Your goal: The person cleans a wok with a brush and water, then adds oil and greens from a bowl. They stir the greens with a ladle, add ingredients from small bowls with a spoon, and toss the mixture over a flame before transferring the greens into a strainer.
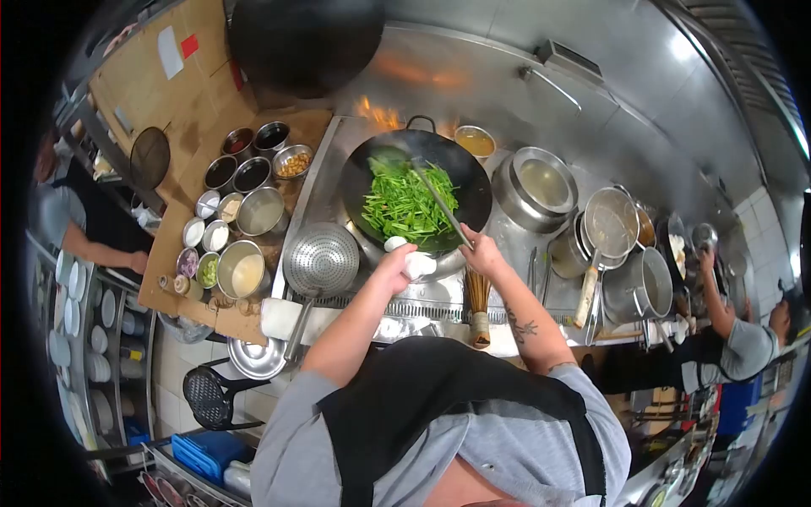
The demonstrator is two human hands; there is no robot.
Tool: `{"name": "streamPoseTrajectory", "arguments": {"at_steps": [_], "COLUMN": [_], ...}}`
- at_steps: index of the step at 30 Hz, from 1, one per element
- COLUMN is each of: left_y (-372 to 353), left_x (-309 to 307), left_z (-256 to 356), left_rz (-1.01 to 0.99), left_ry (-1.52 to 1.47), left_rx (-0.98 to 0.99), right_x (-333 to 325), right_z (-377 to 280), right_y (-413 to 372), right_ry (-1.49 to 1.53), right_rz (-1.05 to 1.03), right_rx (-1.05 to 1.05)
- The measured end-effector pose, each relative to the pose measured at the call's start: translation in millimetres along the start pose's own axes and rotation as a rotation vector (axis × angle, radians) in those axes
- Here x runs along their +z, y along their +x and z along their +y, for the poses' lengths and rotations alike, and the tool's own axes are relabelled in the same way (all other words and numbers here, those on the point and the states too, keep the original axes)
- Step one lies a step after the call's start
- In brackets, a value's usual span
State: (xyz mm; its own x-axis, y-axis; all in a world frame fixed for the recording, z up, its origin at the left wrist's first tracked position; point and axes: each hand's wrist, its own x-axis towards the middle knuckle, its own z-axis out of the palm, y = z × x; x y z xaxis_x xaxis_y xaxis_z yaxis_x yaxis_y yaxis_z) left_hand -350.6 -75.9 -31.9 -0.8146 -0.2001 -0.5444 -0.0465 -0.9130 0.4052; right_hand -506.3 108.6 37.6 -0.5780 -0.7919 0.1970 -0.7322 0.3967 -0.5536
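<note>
A black wok [358, 182] holds chopped green vegetables [410, 198], and flames rise behind its left side. My left hand [394, 269] is closed round a white cloth [416, 265] at the wok's near edge. In my right hand [481, 252] is the handle of a metal ladle [441, 203], which slants down into the greens; its bowl is hard to make out. Just below my right hand, a bamboo brush [479, 308] lies on the metal stovetop. To the left of my left hand rests a perforated strainer [321, 260].
Sauce and seasoning containers [262, 211] stand at the left. Stacked metal pots [536, 190], a yellow liquid bowl [475, 142], sieves [611, 221] and more pots line the right. A co-worker [748, 346] is at far right, another person [72, 220] at far left. A black stool [208, 395] stands lower left.
</note>
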Motion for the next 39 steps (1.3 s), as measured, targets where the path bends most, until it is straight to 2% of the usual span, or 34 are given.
{"name": "streamPoseTrajectory", "arguments": {"at_steps": [3, 5, 8, 9, 11, 13, 14, 15, 16, 17, 18, 21, 23, 25, 27, 28, 29, 30, 33, 35, 37, 39], "left_y": [-53.0, -45.7, -1.5, 10.1, -7.5, -82.7, -93.3, -108.5, -112.6, -113.2, -104.1, -65.6, -68.9, -86.4, -112.1, -116.2, -120.4, -115.8, -82.2, -41.8, -33.3, -29.7], "left_x": [32.0, 26.8, 12.4, 10.5, 16.8, 54.2, 44.8, 46.4, 50.2, 52.1, 55.0, 45.0, 30.5, 8.0, -4.5, -12.6, -6.1, -1.3, 23.5, 24.3, 24.3, -11.7], "left_z": [12.4, 14.0, 19.0, 11.6, -13.7, -24.3, -34.5, -37.6, -35.7, -34.6, -31.0, -15.5, -23.2, -47.5, -77.3, -87.0, -88.0, -80.6, -35.6, -10.9, 2.1, -3.3], "left_rz": [0.008, -0.004, -0.055, 0.065, 0.056, 0.258, 0.181, 0.11, 0.129, 0.154, 0.212, 0.157, 0.183, 0.189, 0.258, 0.206, 0.2, 0.221, 0.202, 0.16, 0.066, 0.069], "left_ry": [0.066, 0.061, 0.07, 0.142, 0.058, 0.043, -0.012, -0.004, 0.014, 0.03, 0.057, 0.052, 0.088, 0.115, 0.15, 0.127, 0.102, 0.075, 0.084, 0.133, 0.035, 0.103], "left_rx": [-0.03, -0.057, -0.182, -0.145, -0.026, 0.085, 0.127, 0.163, 0.141, 0.111, 0.106, 0.071, 0.1, 0.109, 0.175, 0.21, 0.243, 0.205, 0.127, 0.111, 0.165, 0.147], "right_x": [-66.8, -98.9, -116.4, -122.7, -141.8, -188.6, -199.6, -208.3, -216.8, -221.3, -215.8, -168.7, -98.4, -69.2, -49.5, -40.6, -39.6, -42.1, -36.1, -42.8, -47.2, -50.9], "right_z": [-12.0, 0.8, -25.0, -35.8, -60.4, -84.6, -77.7, -71.8, -65.8, -70.0, -74.3, -61.7, -18.9, -34.3, -22.1, -9.7, -3.5, 2.9, 3.2, -15.5, -28.8, -35.7], "right_y": [-40.3, -80.5, -131.5, -146.7, -165.8, -189.1, -208.8, -218.3, -228.0, -230.1, -217.9, -179.7, -170.5, -156.8, -165.4, -177.0, -187.7, -201.9, -232.3, -227.3, -209.1, -188.7], "right_ry": [0.031, -0.068, -0.124, -0.068, 0.04, 0.038, 0.096, 0.143, 0.19, 0.226, 0.199, 0.045, 0.043, 0.018, 0.083, 0.141, 0.196, 0.3, 0.513, 0.621, 0.662, 0.673], "right_rz": [-0.323, -0.295, -0.215, -0.218, -0.212, -0.366, -0.35, -0.384, -0.418, -0.505, -0.494, -0.383, -0.107, -0.109, -0.06, -0.015, 0.026, -0.035, 0.038, 0.009, 0.022, 0.042], "right_rx": [0.074, 0.015, 0.2, 0.253, 0.345, 0.434, 0.315, 0.307, 0.3, 0.411, 0.427, 0.385, 0.152, 0.327, 0.359, 0.351, 0.339, 0.347, 0.335, 0.439, 0.511, 0.546]}}
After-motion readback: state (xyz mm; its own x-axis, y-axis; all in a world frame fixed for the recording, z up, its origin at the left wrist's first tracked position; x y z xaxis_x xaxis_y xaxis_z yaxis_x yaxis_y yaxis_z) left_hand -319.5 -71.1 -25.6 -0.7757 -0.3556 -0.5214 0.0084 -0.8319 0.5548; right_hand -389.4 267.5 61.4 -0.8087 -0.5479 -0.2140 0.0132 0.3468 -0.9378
